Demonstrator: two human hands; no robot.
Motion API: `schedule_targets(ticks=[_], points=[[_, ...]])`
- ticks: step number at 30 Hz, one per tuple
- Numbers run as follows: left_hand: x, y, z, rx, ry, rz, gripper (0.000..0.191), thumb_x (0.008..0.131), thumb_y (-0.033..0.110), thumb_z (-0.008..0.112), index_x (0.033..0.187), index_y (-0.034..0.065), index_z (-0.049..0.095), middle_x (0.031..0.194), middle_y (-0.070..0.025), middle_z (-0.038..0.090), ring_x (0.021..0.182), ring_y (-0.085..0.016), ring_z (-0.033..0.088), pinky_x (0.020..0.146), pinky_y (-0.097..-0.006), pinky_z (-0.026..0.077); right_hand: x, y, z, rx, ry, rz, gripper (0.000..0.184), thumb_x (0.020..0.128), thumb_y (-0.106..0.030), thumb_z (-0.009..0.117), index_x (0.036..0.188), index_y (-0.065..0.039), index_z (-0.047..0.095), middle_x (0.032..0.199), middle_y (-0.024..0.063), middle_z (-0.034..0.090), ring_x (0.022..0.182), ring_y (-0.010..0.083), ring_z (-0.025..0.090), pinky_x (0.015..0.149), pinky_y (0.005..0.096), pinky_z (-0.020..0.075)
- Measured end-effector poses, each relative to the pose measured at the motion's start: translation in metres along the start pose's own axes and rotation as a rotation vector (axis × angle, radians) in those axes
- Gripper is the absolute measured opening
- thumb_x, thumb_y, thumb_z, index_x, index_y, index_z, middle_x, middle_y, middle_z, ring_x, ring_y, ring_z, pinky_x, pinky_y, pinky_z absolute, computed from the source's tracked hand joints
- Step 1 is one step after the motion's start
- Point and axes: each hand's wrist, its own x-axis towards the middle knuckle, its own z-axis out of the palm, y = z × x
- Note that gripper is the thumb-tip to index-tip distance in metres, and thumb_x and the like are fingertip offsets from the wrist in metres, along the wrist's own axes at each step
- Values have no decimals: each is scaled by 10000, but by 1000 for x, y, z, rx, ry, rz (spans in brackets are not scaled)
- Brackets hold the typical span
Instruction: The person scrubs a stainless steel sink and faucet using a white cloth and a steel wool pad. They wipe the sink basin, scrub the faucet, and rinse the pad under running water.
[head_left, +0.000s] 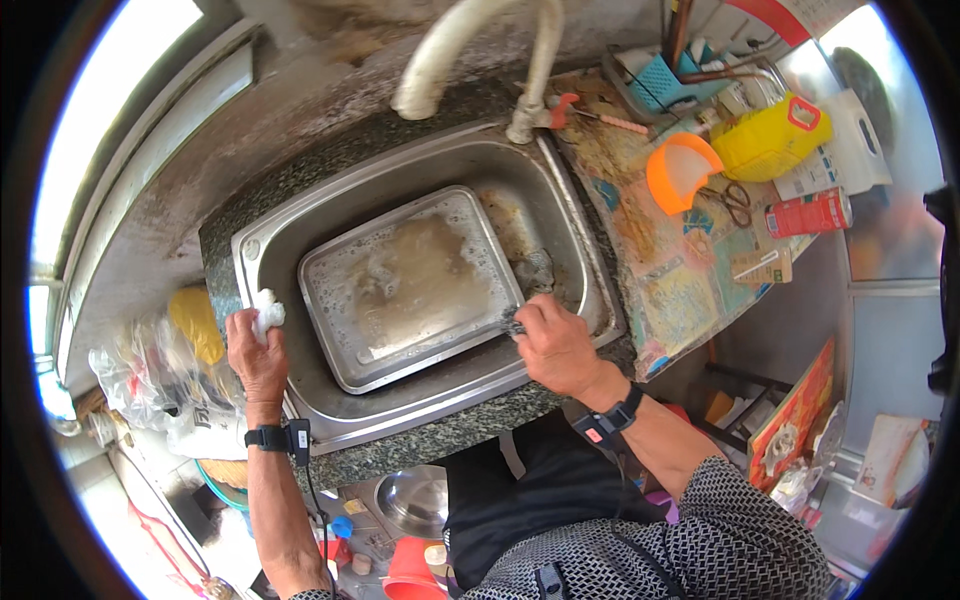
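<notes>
My left hand (257, 358) is over the sink's left rim, its fingers closed on a crumpled white wad (268, 316), perhaps cloth or paper. At the right front corner of a rectangular metal tray (421, 365), my right hand (556, 346) grips a dark scouring pad (513, 321), partly hidden by the fingers. Cloudy, sudsy water (420, 277) fills the tray, which sits at a slant inside the stainless steel sink (330, 225). A greyish mesh clump (535, 268) lies in the basin just right of the tray.
A pale faucet (424, 82) arches over the sink's back. On the right counter (660, 292) are an orange scoop-like container (667, 176), scissors (733, 202), a red can (808, 214) and a yellow bag (772, 142). Plastic bags (150, 367) hang at left; a metal bowl (412, 499) is below.
</notes>
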Motion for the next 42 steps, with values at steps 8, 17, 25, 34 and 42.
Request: schedule_targets(ticks=[8,17,25,34,42], points=[[-52,82,-12,-251,-140,-380,134,963,110,745,993,5,667,815,25,565,753,-92,486,667,-312,435,-1,7,10,16,84,-44,167,909,-60,702,1050,-25,619,1076,175,623,992,364,701,816,449,612],[-120,184,12,-184,-178,-235,124,950,2,750,1041,0,666,972,-124,637,839,-262,615,765,-408,518,0,9,2,105,81,-21,135,913,-76,684,1024,-29,624,1051,157,629,959,339,701,785,431,620],[-133,190,25,-210,-178,-333,164,910,-14,709,1073,-11,694,957,-132,638,851,-284,624,774,-406,513,-1,10,5,143,114,-39,163,909,-88,681,1051,-31,625,1056,151,624,964,330,696,794,426,619],[-67,275,27,-665,-268,-447,117,991,39,773,1089,4,718,848,67,606,775,-48,507,670,-269,428,-2,10,11,77,101,-27,182,888,-94,720,1028,-33,622,1041,161,620,944,333,698,768,442,617],[-13,417,88,-1100,-618,-369,193,1047,130,769,1144,-32,729,880,28,665,789,-57,566,663,-286,477,-9,14,47,1136,170,204,393,987,-191,791,1338,-88,649,1123,86,635,1049,300,657,920,393,574]])
